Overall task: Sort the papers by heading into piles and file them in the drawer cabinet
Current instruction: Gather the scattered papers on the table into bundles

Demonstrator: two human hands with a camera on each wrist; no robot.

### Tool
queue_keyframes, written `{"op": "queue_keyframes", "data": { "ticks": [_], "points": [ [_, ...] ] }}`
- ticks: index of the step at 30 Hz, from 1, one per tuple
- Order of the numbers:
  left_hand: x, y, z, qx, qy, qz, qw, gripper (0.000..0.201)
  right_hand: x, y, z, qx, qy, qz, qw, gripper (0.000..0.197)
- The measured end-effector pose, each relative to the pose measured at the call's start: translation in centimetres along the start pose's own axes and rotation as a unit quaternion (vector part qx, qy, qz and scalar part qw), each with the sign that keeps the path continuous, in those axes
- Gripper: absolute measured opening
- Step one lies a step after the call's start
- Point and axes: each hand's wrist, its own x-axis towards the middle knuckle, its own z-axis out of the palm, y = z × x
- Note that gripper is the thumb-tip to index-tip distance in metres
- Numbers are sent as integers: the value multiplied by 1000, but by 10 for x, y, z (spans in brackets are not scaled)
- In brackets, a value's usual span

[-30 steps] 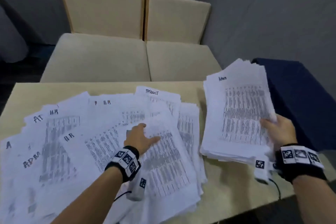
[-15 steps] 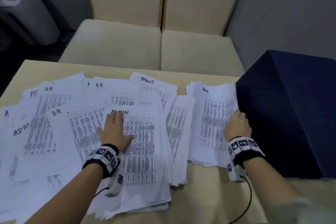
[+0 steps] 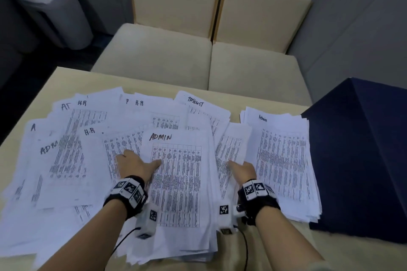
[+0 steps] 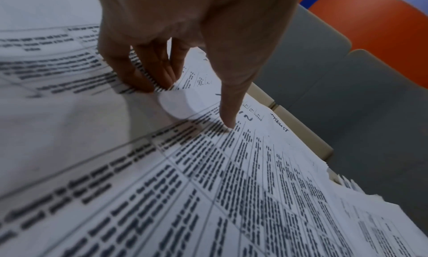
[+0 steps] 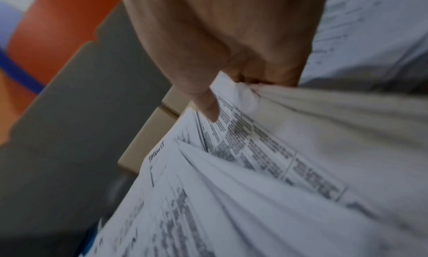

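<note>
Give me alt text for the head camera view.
Two hands rest on overlapping printed papers spread across a beige table: the left hand on the ADMIN sheet, the right hand beside the Admin pile.

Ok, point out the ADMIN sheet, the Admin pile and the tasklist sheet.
ADMIN sheet (image 3: 180,182): head view, middle of its printed table.
Admin pile (image 3: 284,156): head view, middle of the top sheet.
Tasklist sheet (image 3: 204,108): head view, just below its heading.
</note>
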Motion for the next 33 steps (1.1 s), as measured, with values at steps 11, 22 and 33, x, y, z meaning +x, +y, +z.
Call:
{"op": "queue_keyframes", "data": {
  "ticks": [11, 22, 33],
  "points": [
    [24, 1, -13, -34, -126, 62, 990, 24, -95, -102, -37, -195, 261, -306, 895, 26],
    [56, -12, -51, -79, 30, 77, 993, 46, -112, -150, -61, 15, 97, -363, 926, 13],
    [80, -57, -72, -79, -1, -39, 996, 51, -23, -24, 66, -59, 22, -80, 995, 82]
  ]
}}
